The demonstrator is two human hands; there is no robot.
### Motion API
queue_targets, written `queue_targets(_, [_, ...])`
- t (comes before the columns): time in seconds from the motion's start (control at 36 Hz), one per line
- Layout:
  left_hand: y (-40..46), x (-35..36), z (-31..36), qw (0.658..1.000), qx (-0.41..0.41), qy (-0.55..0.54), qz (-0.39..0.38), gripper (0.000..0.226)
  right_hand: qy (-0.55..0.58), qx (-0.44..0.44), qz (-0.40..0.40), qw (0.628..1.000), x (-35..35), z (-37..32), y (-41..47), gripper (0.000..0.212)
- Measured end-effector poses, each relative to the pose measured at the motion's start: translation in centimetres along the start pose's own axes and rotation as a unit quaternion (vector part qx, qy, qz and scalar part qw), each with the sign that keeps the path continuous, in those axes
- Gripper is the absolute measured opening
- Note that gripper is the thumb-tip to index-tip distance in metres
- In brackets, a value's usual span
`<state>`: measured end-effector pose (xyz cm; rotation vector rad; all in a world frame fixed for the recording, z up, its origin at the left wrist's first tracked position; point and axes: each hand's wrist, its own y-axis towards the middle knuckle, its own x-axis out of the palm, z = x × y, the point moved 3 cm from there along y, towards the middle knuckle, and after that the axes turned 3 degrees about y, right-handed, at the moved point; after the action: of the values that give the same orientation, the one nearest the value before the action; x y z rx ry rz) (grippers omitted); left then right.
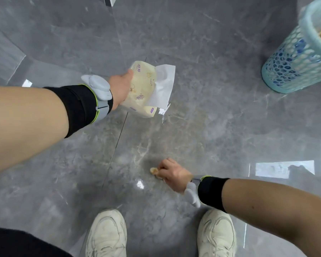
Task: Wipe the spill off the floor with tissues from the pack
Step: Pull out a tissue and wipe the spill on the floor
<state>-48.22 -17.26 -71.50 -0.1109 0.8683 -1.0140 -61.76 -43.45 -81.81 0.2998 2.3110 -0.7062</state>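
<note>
Down on the glossy grey marble-patterned floor [202, 127], your right hand [172, 175] was pressed low, its grip clenched around a small crumpled, yellow-stained wad of tissue [154, 171]. Only the wad's tip showed past your fingertips, touching the tile just left of your knuckles. Around that spot the floor carried a faint brownish, smeared film [176, 125] that spread upward toward the pack.

Your left hand [121, 88] was held higher in the view, its grip closed on the near edge of a soft cream-yellow plastic tissue pack [139, 89] with purple print. Your thumb lay over the pack's top corner; the other fingers were hidden beneath it. A white sheet of tissue [164, 86] stuck out of the pack's opening on the side away from your palm, hanging loose and flat. The pack sat well apart from the wad in your right hand, up and slightly left of it.

Both wrists wore black bands with pale grey devices strapped on. Your two off-white sneakers [107, 234] stood at the bottom edge, the right hand just ahead of the gap between them. A pale teal perforated plastic bin [293, 65] stood at the upper right, well away from both hands.
</note>
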Motion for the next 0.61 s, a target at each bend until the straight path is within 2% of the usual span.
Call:
queue_targets(0.06, [-0.3,0.7,0.6,1.000,0.006,0.006,-0.005,0.048,-0.021,-0.007,-0.020,1.000,0.5,0.5,-0.6,0.075])
queue_targets(0.11, [-0.5,1.4,1.1,1.000,0.010,0.005,-0.012,0.047,-0.033,-0.005,-0.024,0.999,0.4,1.6,-1.1,0.043])
queue_targets(0.17, [-0.6,1.7,1.2,1.000,0.013,0.006,-0.013,0.047,-0.060,-0.018,-0.004,0.998,-0.4,2.8,-1.1,0.023])
queue_targets(0.22, [-0.8,2.1,1.4,1.000,0.010,0.007,-0.016,0.047,-0.064,0.005,0.059,0.996,-2.6,3.9,-1.8,0.016])
queue_targets(0.25, [-0.8,2.2,1.3,1.000,0.007,0.006,-0.018,0.047,-0.072,0.038,0.112,0.990,-3.9,4.8,-2.2,0.022])
queue_targets(0.28, [-0.9,2.2,1.4,1.000,0.004,0.003,-0.020,0.046,-0.067,0.065,0.181,0.979,-5.5,5.8,-2.4,0.023])
queue_targets(0.33, [-0.9,2.2,1.3,1.000,-0.002,-0.002,-0.024,0.046,-0.005,0.140,0.271,0.952,-7.6,7.9,-2.5,0.017])
queue_targets(0.39, [-0.8,2.3,1.3,1.000,-0.002,-0.003,-0.028,0.047,0.015,0.204,0.316,0.926,-9.3,9.2,-3.1,0.016])
queue_targets(0.44, [-0.7,2.5,1.5,0.999,-0.004,-0.010,-0.031,0.052,0.038,0.229,0.329,0.915,-9.5,9.5,-3.7,0.018])
queue_targets(0.5, [-0.7,2.5,1.6,0.999,-0.006,-0.014,-0.031,0.056,0.034,0.207,0.318,0.924,-8.7,8.7,-4.1,0.016])
queue_targets(0.61, [-0.7,2.8,1.7,1.000,0.004,-0.004,-0.021,0.051,0.026,0.118,0.222,0.968,-5.7,5.5,-5.4,0.015])
